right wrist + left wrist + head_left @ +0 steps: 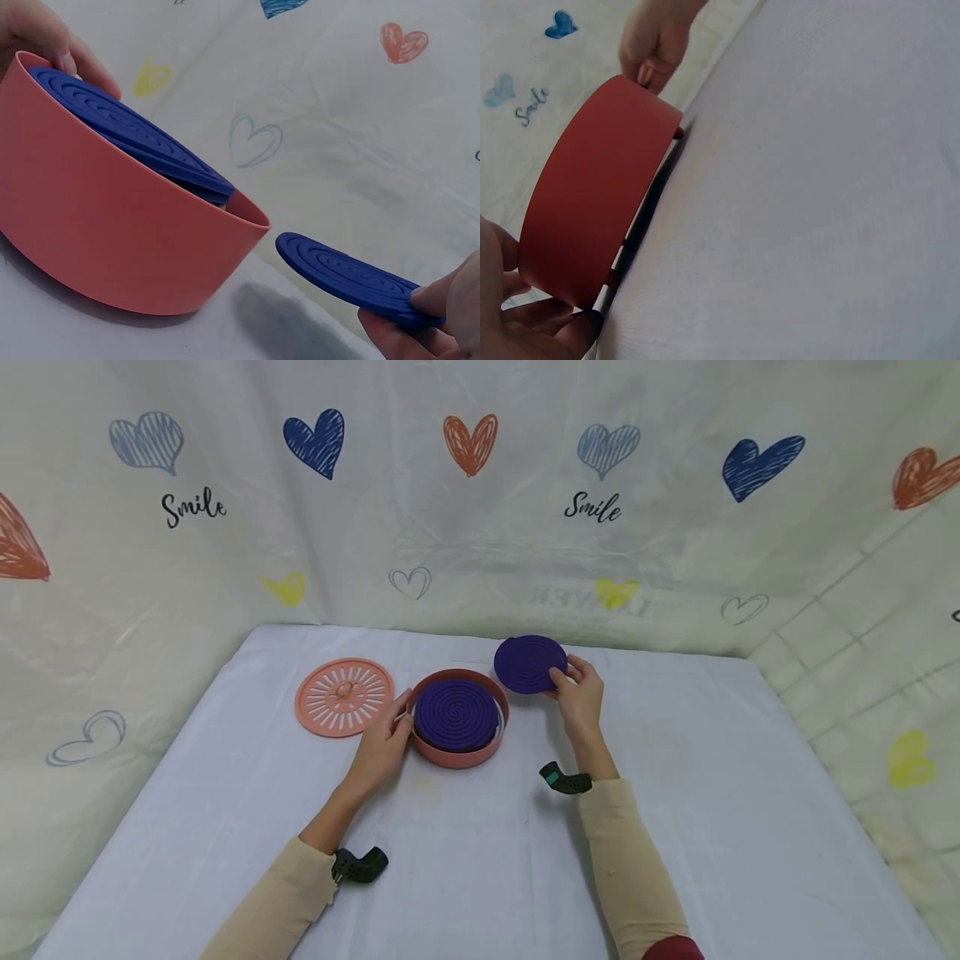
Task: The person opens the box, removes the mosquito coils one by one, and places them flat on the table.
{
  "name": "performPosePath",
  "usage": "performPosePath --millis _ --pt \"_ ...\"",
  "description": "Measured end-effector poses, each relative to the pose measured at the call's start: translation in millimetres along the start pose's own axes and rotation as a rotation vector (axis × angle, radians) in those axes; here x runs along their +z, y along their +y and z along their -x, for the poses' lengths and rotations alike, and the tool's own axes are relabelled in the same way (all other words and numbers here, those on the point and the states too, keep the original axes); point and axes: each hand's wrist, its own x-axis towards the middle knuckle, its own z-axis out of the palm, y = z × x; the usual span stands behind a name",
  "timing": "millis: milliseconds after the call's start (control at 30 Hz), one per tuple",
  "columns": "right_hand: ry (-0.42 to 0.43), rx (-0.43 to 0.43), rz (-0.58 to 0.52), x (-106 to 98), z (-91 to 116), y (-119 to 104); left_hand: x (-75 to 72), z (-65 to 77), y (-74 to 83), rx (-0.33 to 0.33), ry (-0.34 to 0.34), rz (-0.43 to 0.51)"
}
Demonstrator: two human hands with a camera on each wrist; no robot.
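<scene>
A purple mosquito coil (529, 665), a flat disc with spiral grooves, is pinched at its right edge between thumb and fingers of my right hand (581, 697). It is held up beside the round coral box (459, 760). Another purple coil (456, 716) lies inside that box, tilted in the right wrist view, with something pale below its edge. My left hand (384, 747) grips the box by its left side, fingers over the rim. From the left wrist, the box's red outer wall (600, 187) hides what is inside, and small feet show under it.
The coral slotted lid (344, 697), with a ring on top, lies flat on the table left of the box. A white cloth (465, 877) covers the table. Behind stands a pale curtain (480, 527) printed with hearts and the word Smile.
</scene>
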Motion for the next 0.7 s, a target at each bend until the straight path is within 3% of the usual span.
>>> performPosePath --millis 700 --pt "0.014 0.032 0.155 -1.7 -16.2 12.6 0.9 -0.3 0.5 0.001 -0.005 0.021"
